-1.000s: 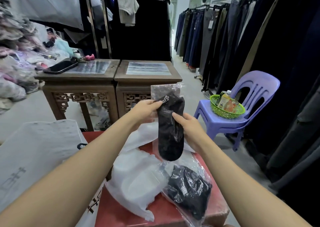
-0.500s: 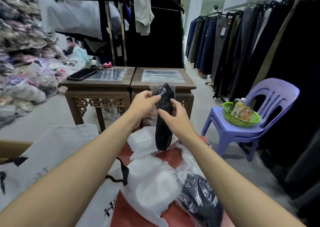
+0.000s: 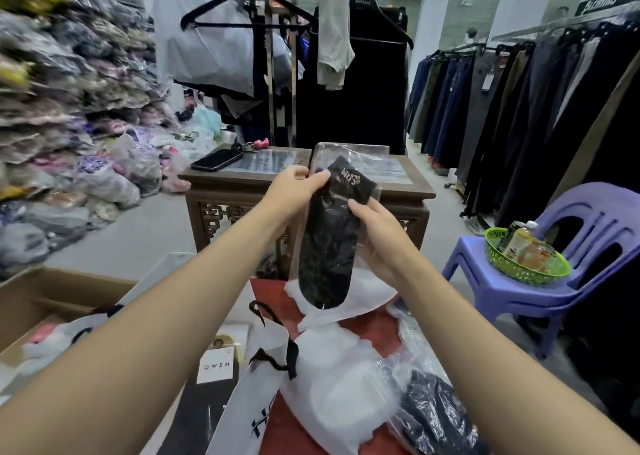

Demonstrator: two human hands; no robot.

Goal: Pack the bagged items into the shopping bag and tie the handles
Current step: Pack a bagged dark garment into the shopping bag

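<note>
Above the near red surface [image 3: 363, 330], at the middle of the view, both hands hold up a bagged black sock [image 3: 329, 243]: a dark sock in a clear plastic sleeve, hanging upright with its toe down. The left hand [image 3: 294, 191] pinches the sleeve's upper left edge beside the cuff, thumb against fingers that lie close together. The right hand [image 3: 377, 239] grips the right edge about halfway down, thumb on the front and the other fingers curled behind the plastic.

Under the sock, a crumpled white plastic bag [image 3: 329, 385] lies on the red surface, with another bagged dark item [image 3: 433, 416] just to its right. At near left lies a white shopping bag [image 3: 249, 409] with black handles [image 3: 291, 354]; whether its mouth is open I cannot tell.

Farther off stand two carved wooden tables [image 3: 242, 184], with a phone [image 3: 216, 160] on the left one. At right, a green basket [image 3: 526, 267] sits on a purple chair [image 3: 571, 288].
</note>
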